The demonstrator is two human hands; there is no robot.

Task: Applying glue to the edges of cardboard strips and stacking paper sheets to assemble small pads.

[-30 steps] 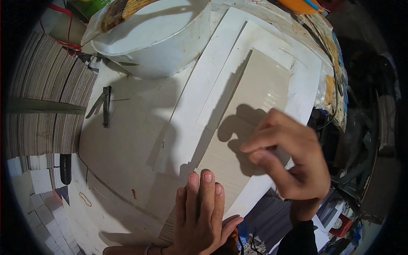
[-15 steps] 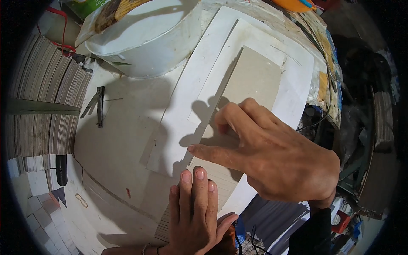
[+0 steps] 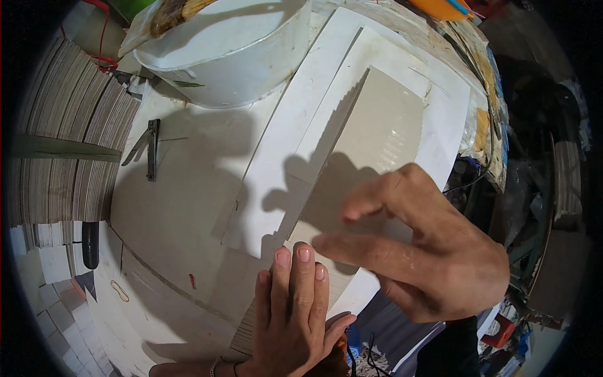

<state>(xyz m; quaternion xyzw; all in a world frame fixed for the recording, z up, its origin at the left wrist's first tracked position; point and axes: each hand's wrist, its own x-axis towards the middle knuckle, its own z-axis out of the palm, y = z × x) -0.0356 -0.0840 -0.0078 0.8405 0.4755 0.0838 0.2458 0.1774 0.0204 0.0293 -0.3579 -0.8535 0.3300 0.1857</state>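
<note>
A row of overlapping beige cardboard sheets (image 3: 377,113) lies slanting across white paper on the table, its far end showing wet-looking shiny streaks. My left hand (image 3: 292,308) presses flat on the near end, fingers stretched out side by side and thumb out to the right. Closely spaced edges of the cards show beside that hand. Over the middle of the cards hovers my right hand (image 3: 433,251), thumb and fingers apart and partly bent, with nothing visible in it. Its thumb tip is close to the left fingertips; whether it touches the card I cannot tell.
At the far left stands a white tub (image 3: 245,69) with a stained brush (image 3: 173,16) across its rim. A nail clipper (image 3: 152,151) and a rubber band (image 3: 119,291) lie on the table. Strapped stacks of grey card (image 3: 63,182) line the left side. White sheets (image 3: 440,147) lie under the cardboard.
My right hand has lifted and shifted right and nearer, its fingers opening. Shiny streaks now show on the cardboard. The left hand stays on the cards; the whole view has shifted slightly.
</note>
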